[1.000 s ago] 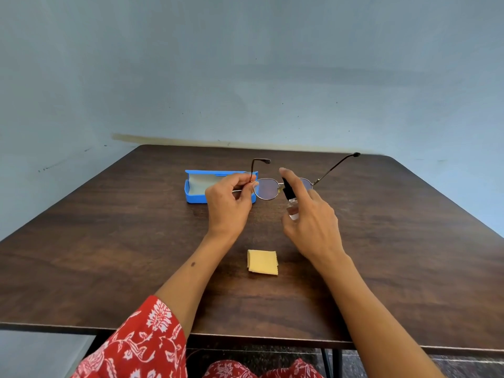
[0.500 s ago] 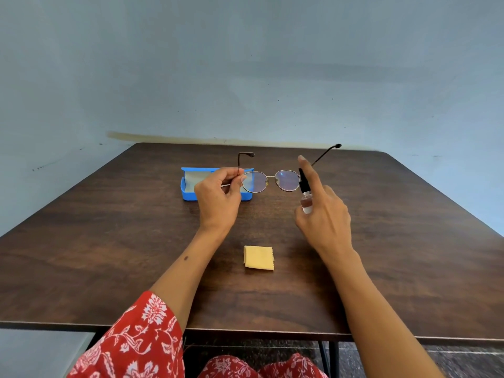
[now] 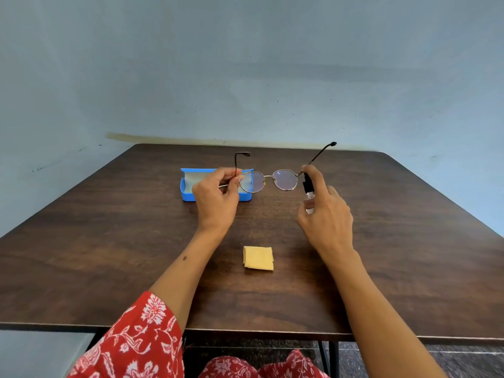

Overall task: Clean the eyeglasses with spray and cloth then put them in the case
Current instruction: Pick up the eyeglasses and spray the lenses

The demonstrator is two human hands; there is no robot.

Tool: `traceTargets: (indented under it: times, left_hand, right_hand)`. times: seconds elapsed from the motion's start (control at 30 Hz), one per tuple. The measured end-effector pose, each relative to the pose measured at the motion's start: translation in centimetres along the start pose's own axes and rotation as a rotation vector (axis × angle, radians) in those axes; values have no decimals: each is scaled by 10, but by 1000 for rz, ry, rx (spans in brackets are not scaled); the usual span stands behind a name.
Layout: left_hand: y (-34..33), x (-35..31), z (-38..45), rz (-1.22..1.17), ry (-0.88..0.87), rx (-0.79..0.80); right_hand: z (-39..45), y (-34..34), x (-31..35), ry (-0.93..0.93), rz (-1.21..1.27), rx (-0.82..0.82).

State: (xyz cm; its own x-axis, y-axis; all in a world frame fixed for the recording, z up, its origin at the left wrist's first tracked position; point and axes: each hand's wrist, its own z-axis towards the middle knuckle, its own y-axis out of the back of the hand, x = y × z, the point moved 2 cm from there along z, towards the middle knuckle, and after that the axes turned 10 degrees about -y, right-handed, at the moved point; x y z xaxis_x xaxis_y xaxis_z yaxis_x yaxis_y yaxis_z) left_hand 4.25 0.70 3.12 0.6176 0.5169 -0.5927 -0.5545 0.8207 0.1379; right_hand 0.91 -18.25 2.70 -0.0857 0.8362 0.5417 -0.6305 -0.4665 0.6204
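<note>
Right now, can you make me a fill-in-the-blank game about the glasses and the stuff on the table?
1. The left hand pinches the eyeglasses by the ____ side of the frame.
2. The right hand holds a small ____ bottle.
3. The folded cloth on the table is ____ in colour.
4. The blue case lies with its lid ____.

Missing words: left; spray; yellow; open

Cloth (image 3: 258,258) on table (image 3: 109,255) nr front, case (image 3: 191,192) behind-left, glasses (image 3: 268,181) held above.
</note>
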Motion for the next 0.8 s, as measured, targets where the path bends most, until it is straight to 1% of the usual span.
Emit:
traceTargets:
  times: [0.07,0.2,0.3,0.5,0.67,0.8]
  left_hand:
    - [0,1,0,2,3,-5]
    - [0,4,2,-10,23,-14]
    - [0,7,2,-4,32,-13]
    - [0,11,3,17,37,7]
    - [0,12,2,12,49,21]
    - [-1,12,1,7,48,31]
  right_hand:
    - [0,1,-3,-24,85,-42]
    - [3,2,-10,-95,355,-174]
    - [11,-1,-15,-131,441,-228]
    - [28,-21,-26,-106,464,-168]
    - [46,-33,-31,-99,430,-184]
    - [56,-42,-35,-118,394,-163]
